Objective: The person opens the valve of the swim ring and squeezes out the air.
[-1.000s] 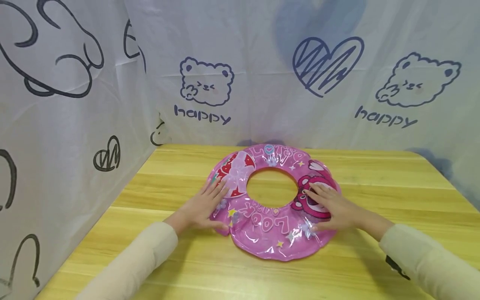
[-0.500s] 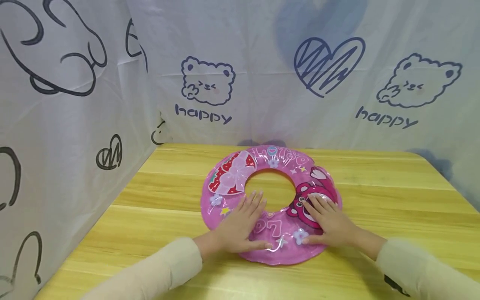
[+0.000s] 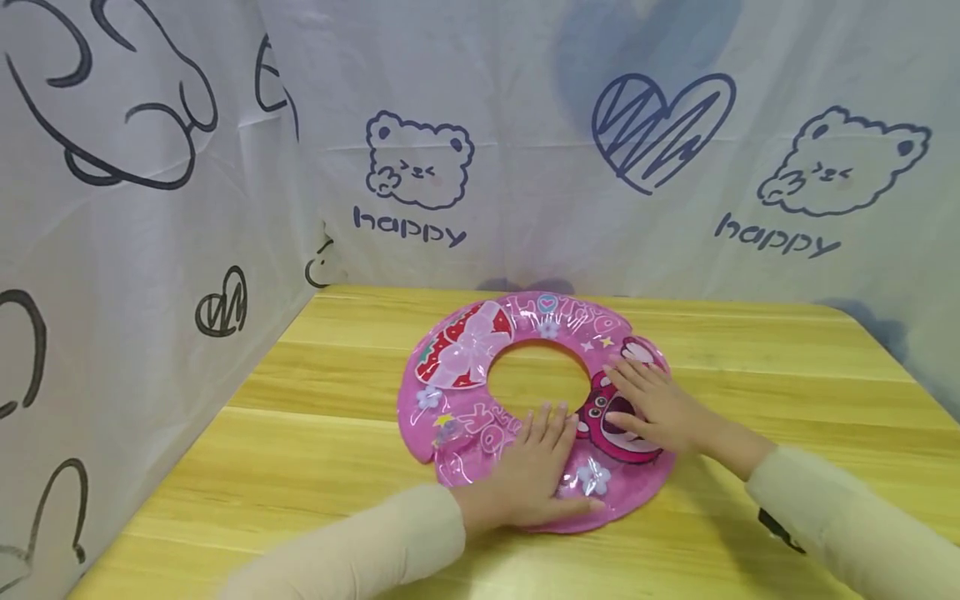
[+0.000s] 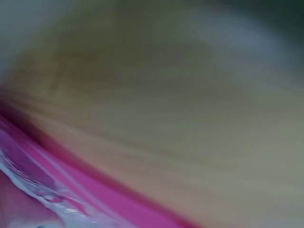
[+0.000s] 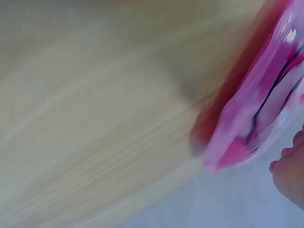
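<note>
A glossy pink swim ring (image 3: pixel 540 317) lies flat on the wooden table (image 3: pixel 345 367), printed with a bear, a strawberry heart with a bow, flowers and letters. Its front part looks soft and creased. My left hand (image 3: pixel 528 475) rests on the near part of the ring, fingers straight and pointing at the hole, thumb out to the right. On the right side, my right hand (image 3: pixel 660 408) lies with spread fingers over the bear print. In the right wrist view the ring's edge (image 5: pixel 232 128) appears with my fingertips (image 5: pixel 287 161) beside it. The left wrist view is blurred.
White cloth with line drawings hangs behind the table (image 3: pixel 525 167) and along its left side (image 3: pixel 150 250). The table's far edge runs close behind the ring. A dark band (image 3: pixel 780 529) shows under my right sleeve.
My left hand has moved from the ring's left side across to its near part. The ring has shifted slightly left. My right hand stays at the right side, now a little higher than half a second ago.
</note>
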A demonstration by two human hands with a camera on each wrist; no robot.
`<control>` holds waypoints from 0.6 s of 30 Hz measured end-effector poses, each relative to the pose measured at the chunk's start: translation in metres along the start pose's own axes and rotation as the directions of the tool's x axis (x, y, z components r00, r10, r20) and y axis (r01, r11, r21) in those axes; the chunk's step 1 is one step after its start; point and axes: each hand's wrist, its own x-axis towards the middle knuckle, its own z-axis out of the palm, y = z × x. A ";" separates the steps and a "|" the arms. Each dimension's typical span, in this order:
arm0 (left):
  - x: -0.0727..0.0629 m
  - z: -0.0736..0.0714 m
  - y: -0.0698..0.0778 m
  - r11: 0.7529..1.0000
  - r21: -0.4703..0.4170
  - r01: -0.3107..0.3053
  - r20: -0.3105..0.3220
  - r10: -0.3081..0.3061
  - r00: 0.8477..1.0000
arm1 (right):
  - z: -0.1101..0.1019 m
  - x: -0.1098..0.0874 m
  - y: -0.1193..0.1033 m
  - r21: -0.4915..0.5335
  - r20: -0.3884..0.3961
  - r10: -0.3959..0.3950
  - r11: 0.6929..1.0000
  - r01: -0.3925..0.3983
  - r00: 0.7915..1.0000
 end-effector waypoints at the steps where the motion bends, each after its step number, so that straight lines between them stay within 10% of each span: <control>1: 0.003 0.001 0.003 1.000 0.013 0.006 -0.001 -0.006 1.000 | -0.001 0.001 0.004 -0.011 0.005 0.011 1.000 -0.011 1.000; 8: 0.008 0.005 0.007 0.990 0.139 -0.006 0.033 0.002 0.999 | 0.007 -0.011 0.013 -0.046 0.072 0.026 0.999 -0.023 0.997; 18: -0.006 -0.011 -0.022 0.964 0.191 -0.188 0.106 0.170 0.980 | 0.011 -0.033 -0.005 -0.185 0.041 0.017 0.983 -0.009 0.999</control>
